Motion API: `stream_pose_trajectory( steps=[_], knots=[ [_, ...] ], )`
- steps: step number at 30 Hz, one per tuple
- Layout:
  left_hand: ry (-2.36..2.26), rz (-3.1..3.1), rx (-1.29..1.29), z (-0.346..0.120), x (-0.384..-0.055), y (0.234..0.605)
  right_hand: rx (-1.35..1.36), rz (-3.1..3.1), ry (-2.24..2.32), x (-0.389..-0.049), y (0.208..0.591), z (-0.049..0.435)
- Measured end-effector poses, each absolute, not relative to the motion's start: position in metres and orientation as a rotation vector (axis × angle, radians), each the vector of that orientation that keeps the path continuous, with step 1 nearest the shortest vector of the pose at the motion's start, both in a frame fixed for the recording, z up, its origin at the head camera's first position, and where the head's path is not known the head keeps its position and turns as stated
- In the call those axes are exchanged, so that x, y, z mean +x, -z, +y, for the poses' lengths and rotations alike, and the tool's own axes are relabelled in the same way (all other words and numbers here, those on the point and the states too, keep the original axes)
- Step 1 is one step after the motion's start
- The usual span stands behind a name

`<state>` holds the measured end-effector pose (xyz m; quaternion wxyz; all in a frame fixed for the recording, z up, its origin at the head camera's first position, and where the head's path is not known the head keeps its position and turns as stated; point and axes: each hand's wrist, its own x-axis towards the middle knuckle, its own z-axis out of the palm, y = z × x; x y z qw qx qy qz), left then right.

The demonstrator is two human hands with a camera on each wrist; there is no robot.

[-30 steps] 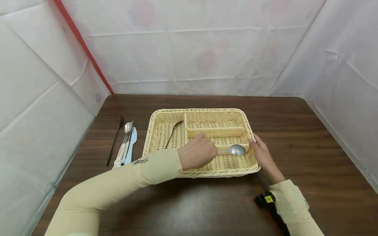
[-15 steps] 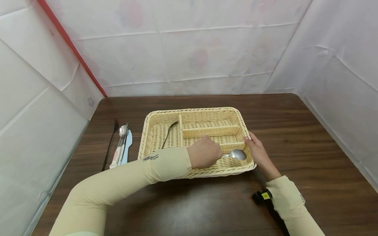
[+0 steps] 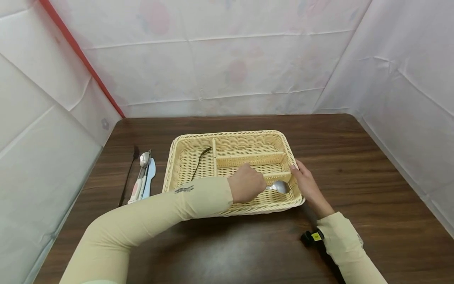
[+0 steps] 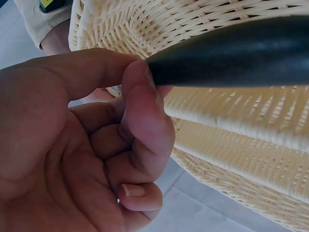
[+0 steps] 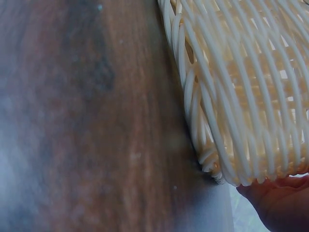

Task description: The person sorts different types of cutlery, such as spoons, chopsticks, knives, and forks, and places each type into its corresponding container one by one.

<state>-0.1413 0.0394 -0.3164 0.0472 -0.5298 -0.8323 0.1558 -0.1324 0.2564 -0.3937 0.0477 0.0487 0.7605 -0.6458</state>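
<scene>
My left hand (image 3: pixel 247 184) pinches a spoon (image 3: pixel 281 186) over the front right compartment of a cream wicker basket (image 3: pixel 227 134). The spoon's silver bowl points right, low between the divider and the front wall. In the left wrist view, thumb and forefinger of the left hand (image 4: pixel 111 125) pinch a dark, tapered spoon handle (image 4: pixel 231 53); the other fingers are curled. My right hand (image 3: pixel 307 186) grips the basket's right end, thumb at the rim and fingers on the outside. In the right wrist view, part of this hand (image 5: pixel 280 203) shows below the woven wall (image 5: pixel 251 96).
A dark slim fork (image 3: pixel 200 161) lies in the basket's left compartment. On the brown table (image 3: pixel 330 142), left of the basket, are a long dark utensil (image 3: pixel 128 173), a spoon (image 3: pixel 144 159) with white-handled cutlery, and a light blue knife (image 3: pixel 149 177). White sheeting (image 3: pixel 213 71) surrounds the table.
My left hand has moved right and toward me relative to the basket, and the spoon's bowl sits lower in the front compartment. The right hand keeps its grip; the head view has shifted slightly.
</scene>
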Motion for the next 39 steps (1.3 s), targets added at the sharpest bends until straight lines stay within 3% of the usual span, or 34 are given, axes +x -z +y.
stream_pose_trajectory(
  steps=[39],
  knots=[
    [-0.887,-2.882,-1.553,0.087,-0.154,0.340,0.046,2.308,2.025,-0.134,0.396,0.257]
  ],
)
